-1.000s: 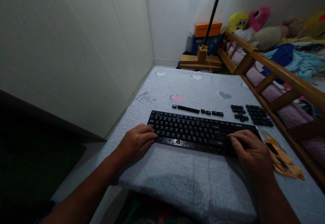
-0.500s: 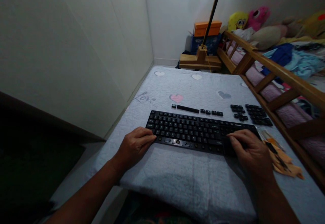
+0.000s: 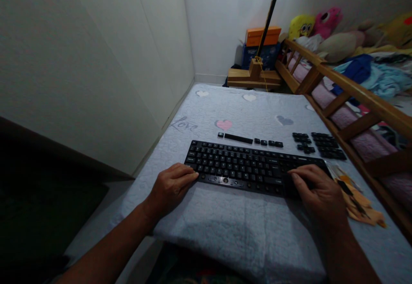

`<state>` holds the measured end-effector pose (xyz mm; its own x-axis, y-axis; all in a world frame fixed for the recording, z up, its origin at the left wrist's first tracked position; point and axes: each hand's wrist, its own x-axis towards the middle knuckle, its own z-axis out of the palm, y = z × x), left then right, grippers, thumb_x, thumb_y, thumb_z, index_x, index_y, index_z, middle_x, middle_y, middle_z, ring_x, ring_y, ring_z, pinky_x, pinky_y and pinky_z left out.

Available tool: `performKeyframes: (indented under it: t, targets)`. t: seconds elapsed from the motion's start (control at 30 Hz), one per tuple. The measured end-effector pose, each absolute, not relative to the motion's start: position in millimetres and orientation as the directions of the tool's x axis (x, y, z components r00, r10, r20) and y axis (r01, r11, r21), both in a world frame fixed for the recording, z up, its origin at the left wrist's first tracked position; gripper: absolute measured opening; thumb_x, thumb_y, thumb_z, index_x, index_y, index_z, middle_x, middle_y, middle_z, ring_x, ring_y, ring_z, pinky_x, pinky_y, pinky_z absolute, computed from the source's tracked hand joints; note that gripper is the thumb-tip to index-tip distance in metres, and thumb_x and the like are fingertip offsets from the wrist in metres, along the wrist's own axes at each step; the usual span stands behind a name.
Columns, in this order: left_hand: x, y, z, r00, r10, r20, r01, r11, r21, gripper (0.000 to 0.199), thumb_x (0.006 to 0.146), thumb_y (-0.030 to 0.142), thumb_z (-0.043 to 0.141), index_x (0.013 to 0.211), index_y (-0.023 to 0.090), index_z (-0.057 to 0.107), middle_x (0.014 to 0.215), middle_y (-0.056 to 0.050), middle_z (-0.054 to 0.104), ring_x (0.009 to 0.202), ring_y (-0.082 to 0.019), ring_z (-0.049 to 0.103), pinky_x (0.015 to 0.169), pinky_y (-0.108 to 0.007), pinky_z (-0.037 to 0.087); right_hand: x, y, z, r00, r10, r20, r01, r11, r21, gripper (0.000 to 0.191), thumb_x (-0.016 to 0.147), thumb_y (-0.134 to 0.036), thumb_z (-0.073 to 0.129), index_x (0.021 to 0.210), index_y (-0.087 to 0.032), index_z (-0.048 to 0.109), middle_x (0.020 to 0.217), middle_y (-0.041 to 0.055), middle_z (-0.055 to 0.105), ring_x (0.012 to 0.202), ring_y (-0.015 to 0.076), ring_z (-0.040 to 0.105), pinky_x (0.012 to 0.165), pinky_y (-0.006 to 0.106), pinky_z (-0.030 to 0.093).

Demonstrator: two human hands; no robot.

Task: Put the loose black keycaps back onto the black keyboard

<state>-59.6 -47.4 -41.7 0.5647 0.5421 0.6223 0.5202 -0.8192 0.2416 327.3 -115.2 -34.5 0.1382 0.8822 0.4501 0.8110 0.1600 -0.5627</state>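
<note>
- Two bare hands are at work in the head view, and very little has changed: the left hand (image 3: 170, 189) has slid a tiny bit nearer to the person along the left end of the keyboard (image 3: 231, 161).
- The left hand's finger and thumb are almost closed, and they seem to hold the keyboard's near left corner.
- The right hand (image 3: 322, 193) is over the number keys at the right end, in the same spot as before. Its finger and thumb are close together, but I cannot tell if something small is between them.
- The keyboard lies flat on the heart-print cover (image 3: 206, 228), and it has hardly moved.
- The front row has bare spots with no keys. I see no new key on or off, so the work looks about as far along as it was.
- The long key (image 3: 238, 138) lies just past the keyboard, and the piles of loose keys (image 3: 328, 146) look the same.
- The orange cloth (image 3: 362, 204) has not moved, at the right.
</note>
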Motion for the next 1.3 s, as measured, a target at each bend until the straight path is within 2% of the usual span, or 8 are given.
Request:
performKeyframes:
  t: [0.3,0.6,0.9,1.07,1.3]
  targets:
    - [-62.5,-50.2,-43.0,0.566,0.525,0.636,0.525,-0.824,0.214,0.011,0.088,0.011,0.065,0.094,0.016,0.072,0.088,-0.007,0.074,0.079,-0.016,0.069,0.071,-0.027,0.058,325.8,-115.1,-31.3,0.146,0.878,0.456,0.810,0.159,-0.565,0.016,0.088,-0.030,0.059,0.081,-0.022,0.071,0.084,0.0037,0.064,0.076,0.0183,0.063,0.067,0.029,0.048]
    - [-63.0,-52.3,-45.3,0.590,0.505,0.630,0.518,-0.835,0.184,0.015,0.087,0.009,0.064,0.099,0.016,0.069,0.092,-0.008,0.074,0.082,-0.017,0.069,0.075,-0.031,0.059,324.9,-115.1,-29.7,0.150,0.881,0.449,0.810,0.151,-0.567,0.015,0.087,-0.029,0.059,0.081,-0.022,0.071,0.084,0.0036,0.064,0.076,0.0182,0.063,0.067,0.029,0.048]
    - [-62.3,-52.2,-44.3,0.622,0.533,0.574,0.537,-0.824,0.183,0.017,0.086,0.007,0.062,0.099,0.015,0.069,0.093,-0.008,0.073,0.083,-0.018,0.067,0.077,-0.033,0.059,326.4,-115.0,-30.8,0.141,0.882,0.450,0.802,0.165,-0.574,0.014,0.087,-0.029,0.059,0.082,-0.022,0.071,0.083,0.0038,0.064,0.075,0.0183,0.063,0.066,0.030,0.048]
    - [-63.5,-53.4,-44.7,0.575,0.575,0.581,0.538,-0.802,0.261,0.018,0.084,0.006,0.061,0.098,0.016,0.068,0.095,-0.009,0.072,0.086,-0.018,0.067,0.077,-0.033,0.058,326.0,-115.7,-30.4,0.146,0.888,0.436,0.805,0.149,-0.575,0.014,0.088,-0.029,0.059,0.082,-0.022,0.070,0.085,0.0038,0.064,0.077,0.0187,0.063,0.067,0.030,0.048]
    - [-65.5,-51.0,-38.2,0.344,0.676,0.652,0.620,-0.685,0.383,0.022,0.084,0.004,0.060,0.101,0.016,0.067,0.097,-0.007,0.069,0.090,-0.017,0.066,0.083,-0.031,0.056,326.1,-115.8,-31.6,0.146,0.883,0.446,0.797,0.162,-0.581,0.014,0.087,-0.029,0.060,0.083,-0.022,0.071,0.085,0.0036,0.064,0.077,0.0190,0.064,0.069,0.030,0.048]
